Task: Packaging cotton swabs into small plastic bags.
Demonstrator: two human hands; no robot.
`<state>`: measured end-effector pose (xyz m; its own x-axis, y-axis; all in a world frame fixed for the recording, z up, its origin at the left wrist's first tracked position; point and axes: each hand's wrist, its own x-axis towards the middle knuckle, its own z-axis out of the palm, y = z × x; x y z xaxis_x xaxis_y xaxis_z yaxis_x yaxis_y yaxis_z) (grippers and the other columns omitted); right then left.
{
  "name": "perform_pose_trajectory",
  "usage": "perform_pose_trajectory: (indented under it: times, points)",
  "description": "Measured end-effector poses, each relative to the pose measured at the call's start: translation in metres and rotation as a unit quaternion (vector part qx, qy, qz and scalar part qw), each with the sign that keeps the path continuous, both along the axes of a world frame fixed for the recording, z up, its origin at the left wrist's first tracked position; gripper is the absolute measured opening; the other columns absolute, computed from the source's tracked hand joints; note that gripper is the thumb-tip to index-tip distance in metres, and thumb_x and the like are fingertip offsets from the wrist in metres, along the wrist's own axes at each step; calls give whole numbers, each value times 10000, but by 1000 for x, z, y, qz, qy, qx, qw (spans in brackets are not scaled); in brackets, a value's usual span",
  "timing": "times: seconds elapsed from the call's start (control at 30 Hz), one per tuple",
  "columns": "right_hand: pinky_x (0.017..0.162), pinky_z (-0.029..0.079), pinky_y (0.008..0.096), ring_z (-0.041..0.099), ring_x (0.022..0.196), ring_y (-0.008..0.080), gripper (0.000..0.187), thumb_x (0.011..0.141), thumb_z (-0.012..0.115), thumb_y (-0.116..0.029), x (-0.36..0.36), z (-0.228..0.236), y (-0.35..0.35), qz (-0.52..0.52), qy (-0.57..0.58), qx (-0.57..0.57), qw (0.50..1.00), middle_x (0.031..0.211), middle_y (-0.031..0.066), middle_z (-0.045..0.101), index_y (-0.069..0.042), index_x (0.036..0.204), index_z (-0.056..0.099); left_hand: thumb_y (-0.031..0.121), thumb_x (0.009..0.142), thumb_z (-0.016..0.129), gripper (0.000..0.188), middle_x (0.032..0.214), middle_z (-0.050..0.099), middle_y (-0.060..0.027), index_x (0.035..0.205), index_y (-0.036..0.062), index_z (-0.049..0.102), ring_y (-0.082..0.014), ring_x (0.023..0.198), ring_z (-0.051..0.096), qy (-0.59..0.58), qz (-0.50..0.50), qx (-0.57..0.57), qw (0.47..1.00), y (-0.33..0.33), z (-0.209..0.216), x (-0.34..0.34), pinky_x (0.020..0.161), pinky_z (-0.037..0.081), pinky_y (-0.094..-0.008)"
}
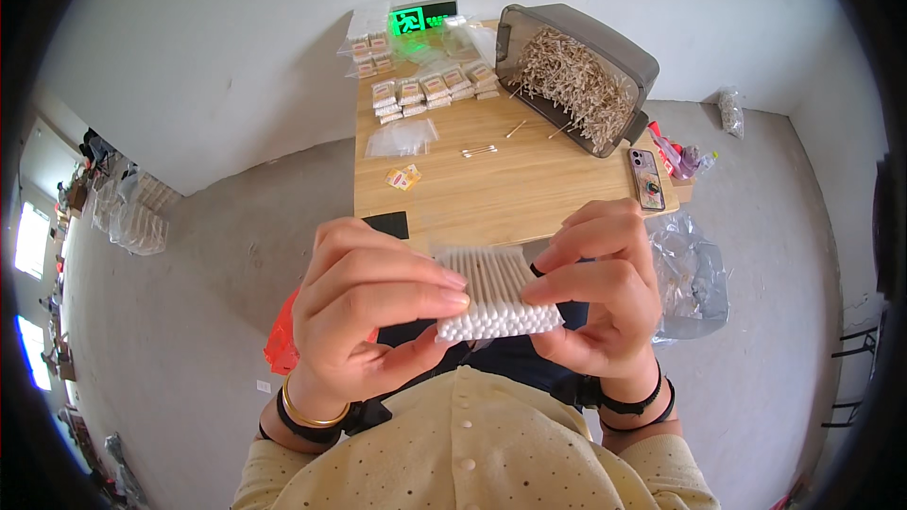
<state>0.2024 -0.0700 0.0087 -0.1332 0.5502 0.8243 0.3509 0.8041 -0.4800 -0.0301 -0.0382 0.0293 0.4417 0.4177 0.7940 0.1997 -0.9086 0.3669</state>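
Between both hands I hold a flat bundle of cotton swabs (496,295), its white tips facing me and its sticks pointing toward the table; a clear bag seems to wrap it. My left hand (368,307) grips the left side, thumb below and fingers on top. On the right side, my right hand (605,293) pinches it the same way. The bundle is in the air in front of the table's near edge. Beyond it, a few loose swabs (479,150) and small yellow-and-white cards (403,178) lie on the wooden table (453,208).
A grey translucent bin (605,28) lies tipped at the back right, full of loose swabs (567,76). Stacked swab packs (435,90) and clear bags (402,138) sit at the left. A phone (646,179) rests near the right edge. A lit green exit sign (422,18) stands behind.
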Motion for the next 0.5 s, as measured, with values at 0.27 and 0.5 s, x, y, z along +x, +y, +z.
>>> perform_pose_trajectory:
  times: [0.27, 0.5]
  points:
    - [795, 440, 353, 571, 873, 238, 301, 723, 832, -119, 2, 2, 1, 28, 13, -26, 999, 968, 46, 650, -106, 1006, 731, 265, 827, 854, 311, 936, 701, -88, 986, 62, 679, -204, 820, 598, -4, -38, -33, 999, 5, -7, -2, 726, 409, -358]
    - [796, 438, 342, 565, 895, 241, 339, 723, 873, -157, 0, 5, 1, 50, 27, -58, 997, 986, 65, 645, -91, 1023, 730, 225, 810, 858, 301, 927, 702, -85, 990, 63, 679, -201, 811, 590, -6, -38, -44, 998, 5, -8, -1, 729, 406, -364]
